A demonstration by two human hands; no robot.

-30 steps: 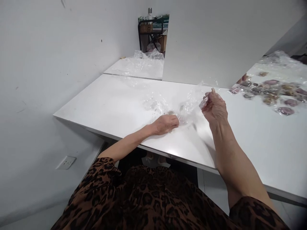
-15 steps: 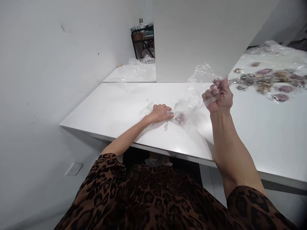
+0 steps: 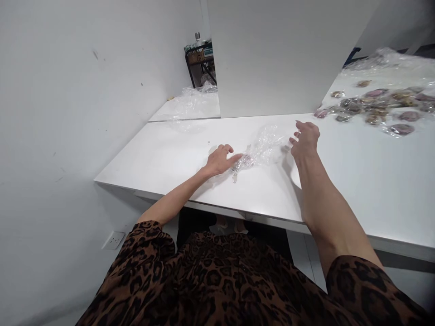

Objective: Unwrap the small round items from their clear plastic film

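Note:
My left hand rests at the middle of the white table, fingers spread. Its thumb touches a small pinkish piece wrapped in clear plastic. From that piece a crumpled clear plastic film spreads to the right across the tabletop. My right hand hovers to the right of the film, its fingers loosely bent and apart, with nothing visible in them. Just beyond it, by the foot of the upright panel, lies another pink wrapped piece.
A white upright panel stands across the back of the table. Several wrapped pink, brown and grey pieces lie at the right. More clear plastic is at the back left, before a dark shelf. A wall borders the left.
My right hand has let go of the raised plastic film and come slightly lower, its fist loosened. The film has dropped to the tabletop. My left hand has lifted its fingers off the wrapped piece.

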